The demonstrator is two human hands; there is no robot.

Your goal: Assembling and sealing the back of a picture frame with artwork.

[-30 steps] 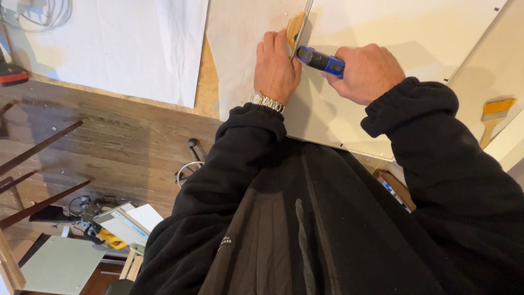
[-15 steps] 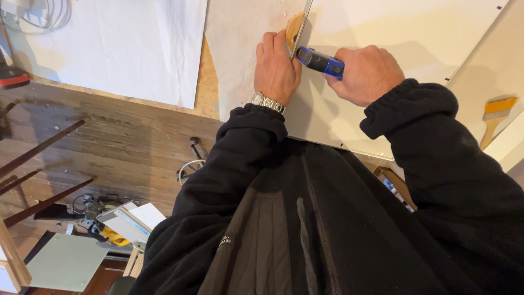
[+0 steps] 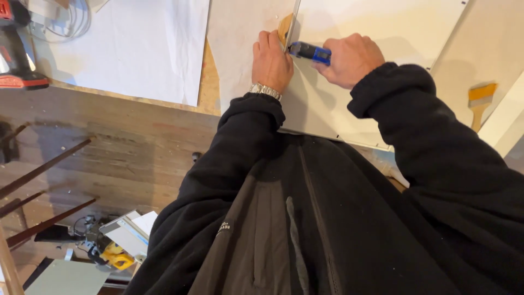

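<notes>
Gripping blue utility knife [image 3: 310, 52] in right hand [image 3: 350, 59]; pressing left hand [image 3: 271, 61] flat on straightedge [image 3: 292, 24]; cutting white sheet [image 3: 240, 38], cut seemingly unfinished.

A yellow-bristled paintbrush [image 3: 480, 104] lies right; a red drill [image 3: 15, 49] sits left.

Worn wooden plank floor [image 3: 109, 158] lies below a paper-covered plywood workbench [image 3: 206, 82].
</notes>
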